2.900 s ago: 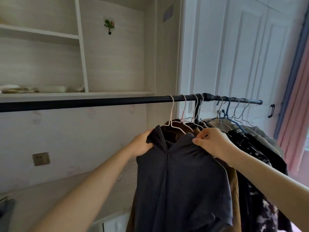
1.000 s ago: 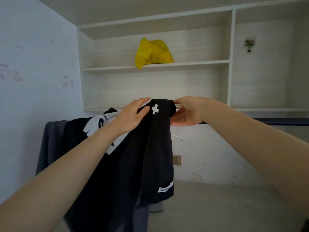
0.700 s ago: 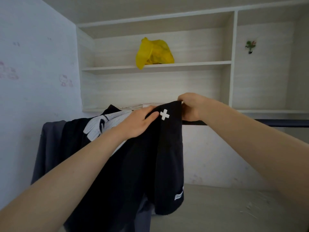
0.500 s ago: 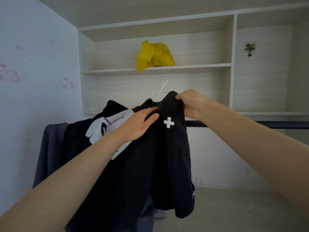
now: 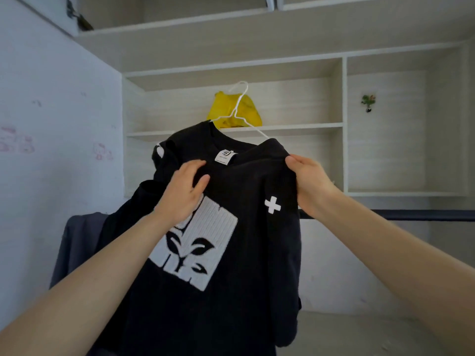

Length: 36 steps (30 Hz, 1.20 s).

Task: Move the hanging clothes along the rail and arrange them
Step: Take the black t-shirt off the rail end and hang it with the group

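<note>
Risk | black T-shirt point(image 5: 231, 253) off rail point(image 5: 411, 215), held near | left hand point(image 5: 183, 192) pinching chest, right hand point(image 5: 307, 181) gripping shoulder | wire hanger point(image 5: 237, 111) free at collar; tilt could slip it out, dropping shirt.

rail point(image 5: 411, 215) right: bare, free | left: grey garment point(image 5: 74, 242) beside wall point(image 5: 51, 150)

The right hand point(image 5: 307, 183) grips the shoulder of a black sweater point(image 5: 231, 253) on a white hanger point(image 5: 237, 109), while the left hand point(image 5: 183, 191) pinches the cloth below its collar, the dark rail point(image 5: 411, 215) passing behind the right wrist.
</note>
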Available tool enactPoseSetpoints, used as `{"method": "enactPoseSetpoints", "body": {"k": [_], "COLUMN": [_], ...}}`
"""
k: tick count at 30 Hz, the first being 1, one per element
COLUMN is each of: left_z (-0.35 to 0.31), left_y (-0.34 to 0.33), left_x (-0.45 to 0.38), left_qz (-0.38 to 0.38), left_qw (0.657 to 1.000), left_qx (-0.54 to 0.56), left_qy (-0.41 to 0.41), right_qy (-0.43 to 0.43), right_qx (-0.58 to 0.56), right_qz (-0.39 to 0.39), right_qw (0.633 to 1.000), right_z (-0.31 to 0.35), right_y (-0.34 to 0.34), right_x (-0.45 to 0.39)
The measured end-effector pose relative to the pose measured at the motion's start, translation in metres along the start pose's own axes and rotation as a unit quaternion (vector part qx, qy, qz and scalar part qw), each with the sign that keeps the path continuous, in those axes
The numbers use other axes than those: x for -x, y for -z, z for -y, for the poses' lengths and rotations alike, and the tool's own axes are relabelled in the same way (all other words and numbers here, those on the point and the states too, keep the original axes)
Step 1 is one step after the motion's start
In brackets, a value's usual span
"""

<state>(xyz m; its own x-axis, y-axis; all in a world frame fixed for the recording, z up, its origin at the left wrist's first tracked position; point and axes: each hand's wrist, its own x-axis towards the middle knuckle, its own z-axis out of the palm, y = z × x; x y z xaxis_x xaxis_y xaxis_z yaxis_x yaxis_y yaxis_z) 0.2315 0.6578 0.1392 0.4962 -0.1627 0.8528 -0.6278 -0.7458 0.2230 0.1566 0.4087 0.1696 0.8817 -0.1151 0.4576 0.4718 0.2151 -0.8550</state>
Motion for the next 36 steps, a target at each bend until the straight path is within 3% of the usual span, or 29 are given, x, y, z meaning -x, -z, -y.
{"method": "enactPoseSetpoints", "body": {"k": [4, 9, 13, 16, 20, 29, 36], "left_z": [-0.006, -0.017, -0.021, -0.033, -0.072, -0.202, -0.284], "left_y": [0.018, 0.035, 0.028, 0.009, -0.023, -0.098, -0.164], "left_x": [-0.013, -0.016, -0.001, 0.022, 0.048, 0.082, 0.106], "left_qz": [-0.171, -0.249, -0.192, -0.151, -0.146, -0.105, -0.044], "left_qw": [0.984, 0.953, 0.969, 0.986, 0.989, 0.992, 0.992], "left_qx": [-0.055, -0.153, -0.151, -0.061, 0.0, 0.054, 0.099], "left_qy": [0.025, 0.076, 0.04, 0.02, 0.024, -0.041, -0.059], "right_qy": [0.033, 0.041, 0.026, 0.019, 0.031, 0.033, 0.008], "right_qx": [-0.007, 0.005, 0.018, 0.039, 0.149, 0.444, 0.447], "right_qz": [0.0, 0.034, 0.025, 0.02, 0.05, 0.093, 0.04], "right_qw": [0.999, 0.999, 0.999, 0.999, 0.987, 0.891, 0.894], "right_z": [0.004, 0.002, -0.002, 0.0, 0.011, 0.034, 0.05], "right_y": [0.024, 0.058, 0.09, 0.115, 0.16, 0.269, 0.353], "right_x": [0.012, 0.027, 0.036, 0.048, 0.068, 0.12, 0.161]}}
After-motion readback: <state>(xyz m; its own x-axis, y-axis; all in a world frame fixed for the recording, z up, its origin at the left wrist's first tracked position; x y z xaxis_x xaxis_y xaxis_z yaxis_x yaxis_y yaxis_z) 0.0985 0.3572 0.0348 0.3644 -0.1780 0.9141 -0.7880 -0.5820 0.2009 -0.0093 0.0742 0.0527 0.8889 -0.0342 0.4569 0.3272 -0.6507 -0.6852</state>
